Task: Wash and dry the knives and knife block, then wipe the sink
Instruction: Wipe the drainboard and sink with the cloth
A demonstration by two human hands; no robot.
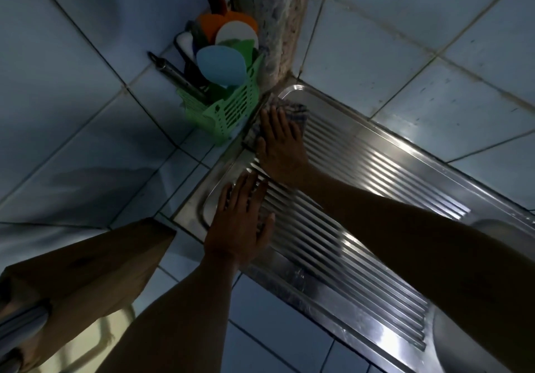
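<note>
Right hand (282, 144), fingers flat, pressing checked cloth (292, 112) at drainboard (362, 222) corner, frame centre; left hand (241, 225) spread, empty. Risk: nudging green cutlery basket (228, 112) just beside.

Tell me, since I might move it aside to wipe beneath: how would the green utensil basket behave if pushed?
The green basket is slotted plastic, so probably light and stiff. Tall utensils rise well above its rim, so it looks top-heavy and apt to tip. On the smooth tiled counter it would likely slide if pushed low.
</note>
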